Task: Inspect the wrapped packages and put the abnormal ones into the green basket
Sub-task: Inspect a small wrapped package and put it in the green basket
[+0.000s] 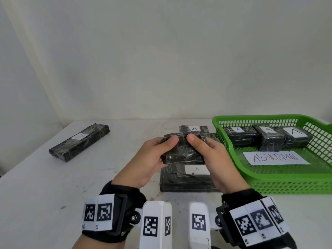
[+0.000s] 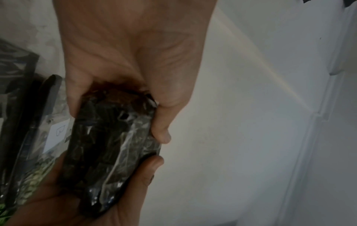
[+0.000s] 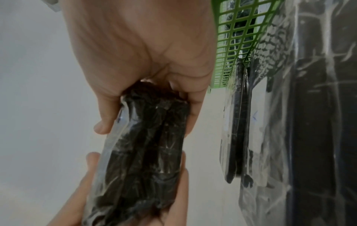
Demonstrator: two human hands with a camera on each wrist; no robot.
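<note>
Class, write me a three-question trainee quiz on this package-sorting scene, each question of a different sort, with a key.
1. True or false: the left hand and the right hand together hold one black wrapped package.
2. How many packages lie in the green basket?
A) one B) three C) five
3. Fill in: the paper sign in the basket reads ____.

Key
1. True: both hands grip its ends above the table.
2. B: three, each with a white label marked A.
3. ABNORMAL
</note>
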